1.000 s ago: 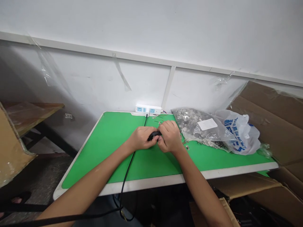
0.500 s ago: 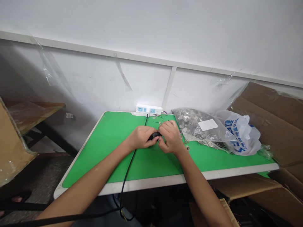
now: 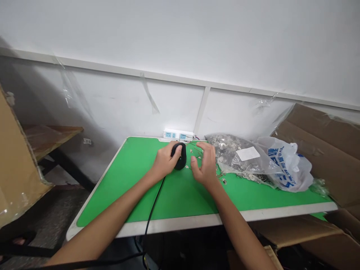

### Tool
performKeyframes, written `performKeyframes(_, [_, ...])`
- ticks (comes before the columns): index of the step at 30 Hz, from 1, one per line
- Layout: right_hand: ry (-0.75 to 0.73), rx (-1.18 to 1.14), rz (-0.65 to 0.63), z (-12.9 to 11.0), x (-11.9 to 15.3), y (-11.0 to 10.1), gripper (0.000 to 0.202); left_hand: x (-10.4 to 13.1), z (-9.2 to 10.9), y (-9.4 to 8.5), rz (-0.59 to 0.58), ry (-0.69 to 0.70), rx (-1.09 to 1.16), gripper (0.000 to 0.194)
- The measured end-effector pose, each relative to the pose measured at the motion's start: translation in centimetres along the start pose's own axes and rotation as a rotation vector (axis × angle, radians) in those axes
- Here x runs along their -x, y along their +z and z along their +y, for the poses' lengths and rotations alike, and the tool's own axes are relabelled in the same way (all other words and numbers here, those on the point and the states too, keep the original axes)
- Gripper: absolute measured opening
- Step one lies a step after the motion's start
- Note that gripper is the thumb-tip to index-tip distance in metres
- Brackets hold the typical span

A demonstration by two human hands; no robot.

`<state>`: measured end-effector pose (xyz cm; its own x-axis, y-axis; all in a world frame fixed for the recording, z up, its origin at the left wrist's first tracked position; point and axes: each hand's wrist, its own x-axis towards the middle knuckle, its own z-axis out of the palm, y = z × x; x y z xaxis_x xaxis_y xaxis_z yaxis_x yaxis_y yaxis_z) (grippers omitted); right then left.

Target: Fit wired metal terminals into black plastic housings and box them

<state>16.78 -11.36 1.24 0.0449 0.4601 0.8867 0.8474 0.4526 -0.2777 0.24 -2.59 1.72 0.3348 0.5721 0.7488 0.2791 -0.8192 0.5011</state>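
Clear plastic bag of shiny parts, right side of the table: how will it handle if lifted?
The clear bag will probably sag rather than hold a shape, since its thin film looks creased and slumped. It's likely heavy for its size, given the metallic-looking parts packed inside. Lying flat, it seems unlikely to roll.

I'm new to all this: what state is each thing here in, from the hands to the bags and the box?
Black piece: held in the left hand
Left hand: closed
Right hand: open, holding nothing
Loose metal pieces: scattered on the green table
Clear bag: bulging
White bag: crumpled
Black cable: draped over the table's front edge
Power strip: whether powered, cannot tell
Cardboard box: open
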Motion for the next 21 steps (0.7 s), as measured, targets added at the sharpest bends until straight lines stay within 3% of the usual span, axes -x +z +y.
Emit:
performKeyframes(2, [0.196, -0.002, 0.027, 0.3, 0.2, 0.7, 0.043, -0.4, 0.1, 0.3, 0.046, -0.287, 0.141, 0.033])
performKeyframes(5, [0.541, -0.107, -0.036, 1.3, 0.5, 1.7, 0.061, -0.9, 0.1, 1.0, 0.058, -0.663, 0.515, 0.028])
performKeyframes(8, [0.805, -0.282, -0.132, 2.5, 0.5, 2.1, 0.067, -1.0, 0.1, 1.6, 0.022, -0.861, 0.874, 0.025])
performKeyframes(11, [0.87, -0.338, -0.127, 3.3, 0.3, 2.0, 0.06, -0.8, 0.2, 1.6, -0.107, -0.922, 1.019, 0.021])
performKeyframes(17, [0.749, -0.335, -0.065, 3.5, -0.4, 1.2, 0.053, -0.9, -0.2, 0.9, -0.507, -0.963, 0.981, 0.035])
performKeyframes(19, [0.757, -0.324, -0.053, 3.4, -0.4, 1.0, 0.054, -0.9, -0.3, 1.0, -0.503, -0.894, 0.943, 0.04])
performKeyframes(21, [0.788, -0.304, -0.037, 3.2, -0.4, 0.9, 0.054, -0.7, -0.3, 1.3, -0.415, -0.811, 0.943, 0.046])
